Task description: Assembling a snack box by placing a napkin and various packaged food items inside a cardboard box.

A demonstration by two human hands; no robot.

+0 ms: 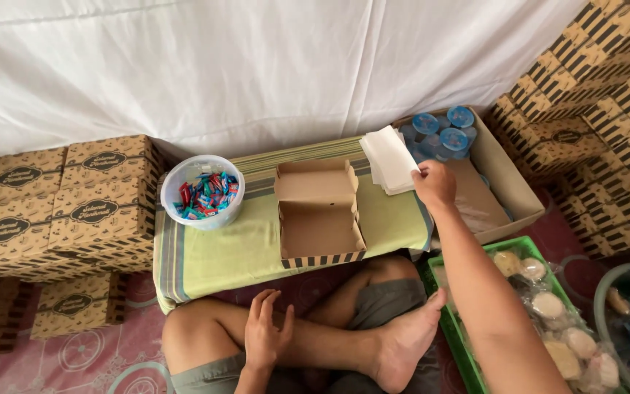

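Head view, one moment recorded: right hand (435, 184) was extended to the far right of the low table (205, 255), fingertips pinching the near edge of a stack of white paper sheets (389, 158) that lay on the table's right end, partly overhanging a large open carton (508, 186). Left hand (265, 334) rested above the person's left knee, fingers spread and loosely curled, holding nothing. Open brown cardboard box (320, 211), lid folded back, stood empty at the table's centre on a green striped cloth. Clear plastic tub of coloured wrapped sweets (203, 192) stood to its left. Blue-lidded cups (440, 131) filled the carton's far end. Green crate of wrapped pastries (548, 306) sat beside the right forearm. Stacked printed boxes (60, 204) flanked both sides.
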